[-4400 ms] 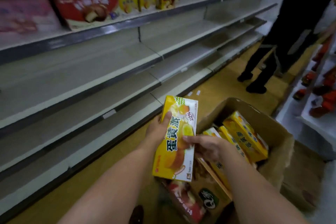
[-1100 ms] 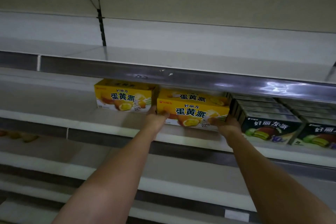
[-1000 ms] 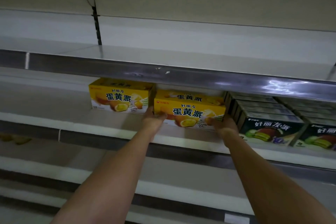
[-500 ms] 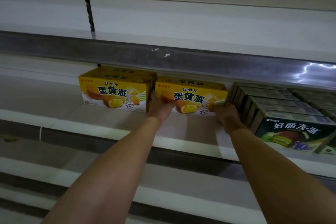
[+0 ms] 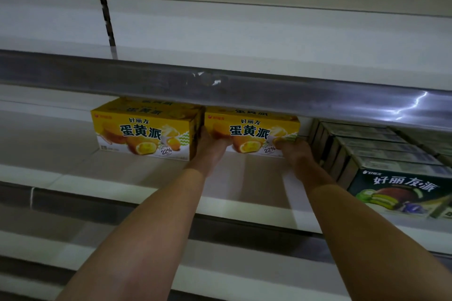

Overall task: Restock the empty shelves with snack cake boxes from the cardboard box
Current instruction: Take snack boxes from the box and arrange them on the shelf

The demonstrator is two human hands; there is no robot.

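Note:
A yellow snack cake box (image 5: 252,129) lies on its long side deep on the white shelf (image 5: 137,173), under the metal edge of the shelf above. My left hand (image 5: 210,146) grips its lower left corner and my right hand (image 5: 293,154) grips its lower right corner. A second yellow snack cake box (image 5: 144,129) sits just to its left, almost touching, with more yellow boxes behind it. The cardboard box is out of view.
A row of dark green snack cake boxes (image 5: 396,186) fills the shelf to the right, close to my right hand. The shiny shelf rail (image 5: 244,93) overhangs the boxes. Bare shelf stretches to the left, and lower shelves (image 5: 73,239) run below.
The box I hold has slid further back on the shelf, level with the box on its left. Earlier I held it upright over the cardboard box on the floor.

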